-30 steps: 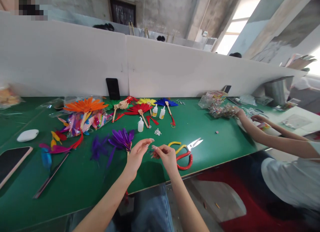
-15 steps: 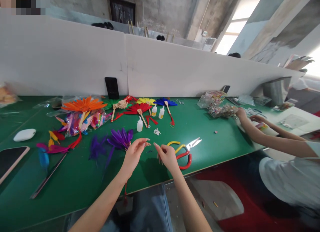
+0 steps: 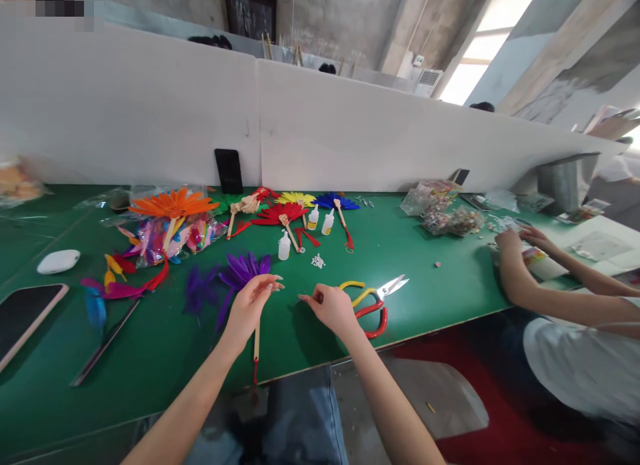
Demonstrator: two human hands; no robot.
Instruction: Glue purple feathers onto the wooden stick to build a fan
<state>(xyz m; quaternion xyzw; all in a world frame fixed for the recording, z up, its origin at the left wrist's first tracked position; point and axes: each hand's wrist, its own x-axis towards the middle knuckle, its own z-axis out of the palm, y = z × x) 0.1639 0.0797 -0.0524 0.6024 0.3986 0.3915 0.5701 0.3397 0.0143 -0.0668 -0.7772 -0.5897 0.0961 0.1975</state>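
A purple feather fan (image 3: 243, 268) lies on the green table (image 3: 440, 278), its wooden handle (image 3: 257, 341) pointing toward me with a red tassel at the end. My left hand (image 3: 249, 309) hovers just over the fan's base, fingers curled into a loose pinch. My right hand (image 3: 333, 309) is a little to the right, near the table surface, fingers curled with the index tip stretched left; what it holds is too small to name. Red-and-yellow-handled scissors (image 3: 373, 298) lie just right of that hand, blades open.
Finished feather fans, orange (image 3: 173, 205), red (image 3: 280, 213), yellow and blue, lie at the back with small glue bottles (image 3: 284, 246) and white beads (image 3: 317, 260). Loose feathers, a phone (image 3: 25, 315) and a white case (image 3: 59, 261) lie left. A co-worker's hand (image 3: 510, 245) works at right.
Both my hands have dropped lower toward the table and drawn apart. The fan's wooden handle now shows below my left hand. The co-worker's arm has pulled back from the bead bags.
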